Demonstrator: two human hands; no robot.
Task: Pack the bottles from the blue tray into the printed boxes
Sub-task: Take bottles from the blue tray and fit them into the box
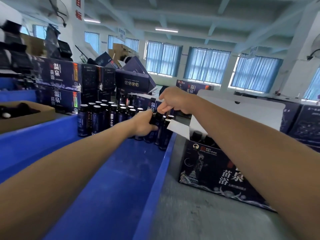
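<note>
Several dark bottles with black caps (103, 116) stand upright at the far end of the blue tray (152, 170). My left hand (143, 124) grips the cap end of one dark bottle (155, 118) at the tray's far right corner. My right hand (173, 101) reaches over the same spot, its fingers pinching down at a bottle cap (159, 114); whether they have hold of it is unclear. An open printed box (216, 170) stands right of the tray, bottle caps (196, 135) showing inside and its white flap raised.
Stacked printed boxes (58, 78) line the back behind the tray. A cardboard box (26, 116) sits in a second blue tray (20, 94) at left. More printed boxes (301, 122) stand at right. Grey tabletop (199, 213) lies in front of the open box.
</note>
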